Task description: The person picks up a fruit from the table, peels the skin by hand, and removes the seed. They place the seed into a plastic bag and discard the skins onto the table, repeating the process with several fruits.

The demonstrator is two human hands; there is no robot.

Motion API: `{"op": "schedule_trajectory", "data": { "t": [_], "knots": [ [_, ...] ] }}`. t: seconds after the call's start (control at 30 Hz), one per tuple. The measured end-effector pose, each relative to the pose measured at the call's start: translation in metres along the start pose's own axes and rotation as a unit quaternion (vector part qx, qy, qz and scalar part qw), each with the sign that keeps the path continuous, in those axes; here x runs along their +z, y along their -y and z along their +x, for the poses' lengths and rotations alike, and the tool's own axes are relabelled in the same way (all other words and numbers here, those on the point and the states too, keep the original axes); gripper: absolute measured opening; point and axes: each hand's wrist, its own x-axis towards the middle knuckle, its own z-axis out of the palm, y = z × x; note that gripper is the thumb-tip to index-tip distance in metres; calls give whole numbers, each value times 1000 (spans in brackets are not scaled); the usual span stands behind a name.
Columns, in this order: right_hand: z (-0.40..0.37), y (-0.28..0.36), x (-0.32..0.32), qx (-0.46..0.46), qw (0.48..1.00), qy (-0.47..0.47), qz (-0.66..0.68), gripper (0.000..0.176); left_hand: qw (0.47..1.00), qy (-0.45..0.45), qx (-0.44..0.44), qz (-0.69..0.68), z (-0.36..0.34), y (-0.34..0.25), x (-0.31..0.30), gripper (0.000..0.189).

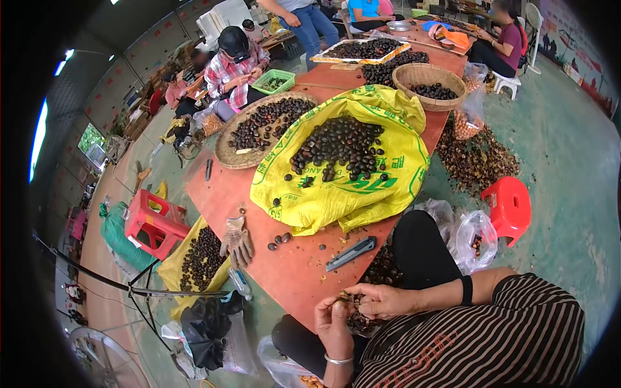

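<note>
At the table's near edge my two hands meet, fingertips close together. My left hand (pixel 334 323), with a bracelet on its wrist, is closed in a pinch on a small nut (pixel 343 297), mostly covered by the fingers. My right hand (pixel 383 301), a dark band higher on its arm, has its fingers curled against the same spot; what it grips is hidden. Just beyond lies a grey utility knife (pixel 351 253) on the reddish table (pixel 278 275). Farther up, dark brown nuts (pixel 339 145) are heaped on a yellow sack (pixel 294 210). Dark shells (pixel 383 268) lie below my hands.
A work glove (pixel 237 242) and a few loose nuts rest at the table's left edge. Beyond are a flat woven tray (pixel 226 152) and a basket (pixel 404 77). Red stools (pixel 506 208) and shell piles (pixel 475 161) stand on the floor. Several people sit farther off.
</note>
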Motion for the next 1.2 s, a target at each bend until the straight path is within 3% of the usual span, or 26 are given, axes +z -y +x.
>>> {"op": "schedule_trajectory", "data": {
  "t": [0.1,0.3,0.63,0.83,1.07,1.13,1.2],
  "knots": [
    [3,2,0,28,1000,-10,-9,50,997,-12,-31,-67,-2,4,3,16],
    [9,-4,3,-28,999,-7,-43,39,997,-39,-23,-58,-3,1,6,15],
    [3,1,6,-3,1000,-7,12,44,999,-53,-4,-14,1,9,1,15],
    [4,-2,-9,30,995,47,84,43,999,-16,-15,-29,1,7,-3,15],
    [4,-5,-3,39,997,-49,53,35,995,30,10,96,-1,4,-5,15],
    [7,1,-1,93,989,-96,55,32,989,124,50,67,-5,5,-2,14],
    [3,-1,-1,34,997,-68,27,30,994,105,24,21,-6,-5,4,14]
  ]
}}
